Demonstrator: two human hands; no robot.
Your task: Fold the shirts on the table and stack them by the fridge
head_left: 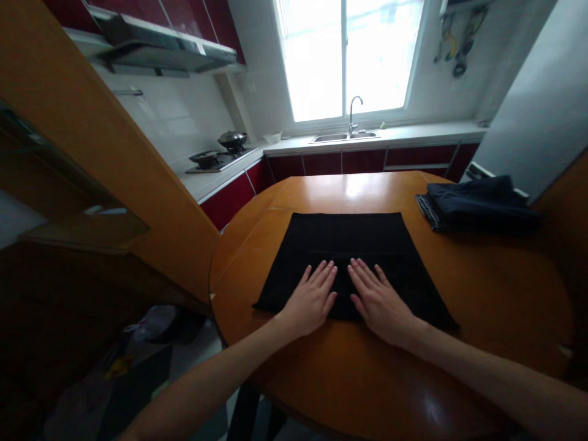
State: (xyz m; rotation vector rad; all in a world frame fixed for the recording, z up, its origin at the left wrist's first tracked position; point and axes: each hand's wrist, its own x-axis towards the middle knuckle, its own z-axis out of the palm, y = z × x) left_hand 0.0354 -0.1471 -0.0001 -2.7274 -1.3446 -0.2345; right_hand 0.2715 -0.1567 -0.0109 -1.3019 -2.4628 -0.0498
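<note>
Cloth [346, 231] lies on the table [331, 370] — smoothing seems the step in hand, with left hand [313, 300] and right hand [379, 302] laid flat on it, gripping nothing. Its dark surface may hide creases from me, so I judge the next move calls for light, even pressure — outward.

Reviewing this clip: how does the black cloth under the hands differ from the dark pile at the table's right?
The black cloth is laid out flat, while the dark pile is a thick folded stack. The black cloth looks plain black; the dark pile looks bluish on top. The left hand and right hand rest on the black cloth; neither touches the dark pile. Both are fabric on the wooden table.
</note>
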